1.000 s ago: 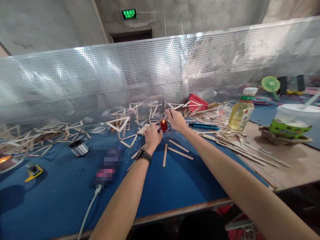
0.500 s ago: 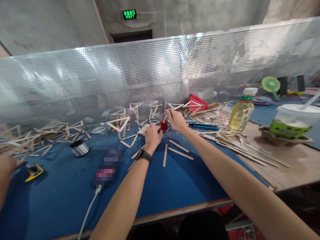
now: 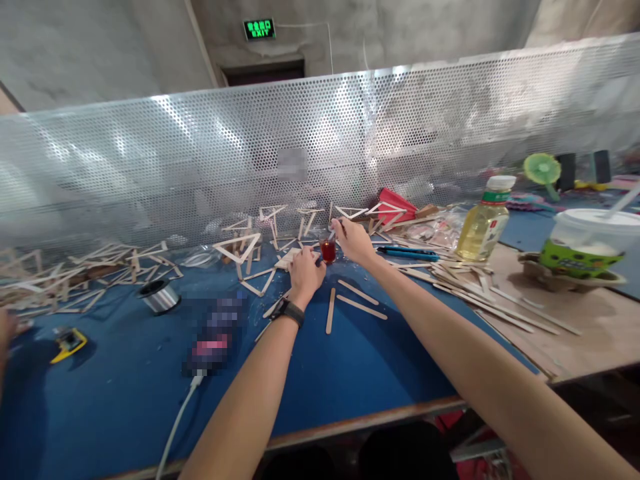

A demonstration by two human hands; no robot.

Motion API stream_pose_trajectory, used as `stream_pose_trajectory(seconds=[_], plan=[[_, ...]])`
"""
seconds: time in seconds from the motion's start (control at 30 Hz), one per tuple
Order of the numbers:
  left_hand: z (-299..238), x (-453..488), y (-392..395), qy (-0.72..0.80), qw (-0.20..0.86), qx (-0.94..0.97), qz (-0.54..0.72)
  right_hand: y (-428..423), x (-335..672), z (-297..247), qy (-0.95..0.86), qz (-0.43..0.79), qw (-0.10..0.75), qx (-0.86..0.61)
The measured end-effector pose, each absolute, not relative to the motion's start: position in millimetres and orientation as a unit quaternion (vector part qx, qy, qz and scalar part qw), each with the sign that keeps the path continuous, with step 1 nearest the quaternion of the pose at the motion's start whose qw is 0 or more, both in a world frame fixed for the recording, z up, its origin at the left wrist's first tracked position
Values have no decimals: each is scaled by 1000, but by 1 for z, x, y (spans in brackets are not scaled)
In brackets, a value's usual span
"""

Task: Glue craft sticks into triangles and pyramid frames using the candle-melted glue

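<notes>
Off at the left edge, a co-worker's hand (image 3: 6, 327) has drawn back from the yellow tool (image 3: 67, 341), while the person's own hands have stayed put. The right hand (image 3: 354, 241) pinches a thin stick (image 3: 331, 234), its tip at the small glass (image 3: 328, 251) of red liquid on the blue worktop (image 3: 350, 360). The left hand (image 3: 305, 270) sits just beside the glass, and with its fingers hidden I cannot tell its grip. Farther right stand a capped bottle (image 3: 483, 227) of yellowish drink and a lidded white cup (image 3: 590, 240).

Left hand (image 3: 305, 270) and right hand (image 3: 356, 241) were ungloved. Both forearms were bare, sleeveless up to the frame edge. A black watch (image 3: 287, 311) with a dark strap sat on the left wrist.
</notes>
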State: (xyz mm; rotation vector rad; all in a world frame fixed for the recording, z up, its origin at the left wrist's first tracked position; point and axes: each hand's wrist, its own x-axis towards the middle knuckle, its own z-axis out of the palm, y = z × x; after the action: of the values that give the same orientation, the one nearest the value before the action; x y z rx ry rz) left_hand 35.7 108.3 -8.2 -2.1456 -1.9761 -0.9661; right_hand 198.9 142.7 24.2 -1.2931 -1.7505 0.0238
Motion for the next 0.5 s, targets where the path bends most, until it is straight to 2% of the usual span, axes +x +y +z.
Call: stream_pose_trajectory(seconds=[0.5], plan=[[-9, 35, 109, -648, 36, -696, -309, 135, 197, 29, -709, 14, 456, -538]])
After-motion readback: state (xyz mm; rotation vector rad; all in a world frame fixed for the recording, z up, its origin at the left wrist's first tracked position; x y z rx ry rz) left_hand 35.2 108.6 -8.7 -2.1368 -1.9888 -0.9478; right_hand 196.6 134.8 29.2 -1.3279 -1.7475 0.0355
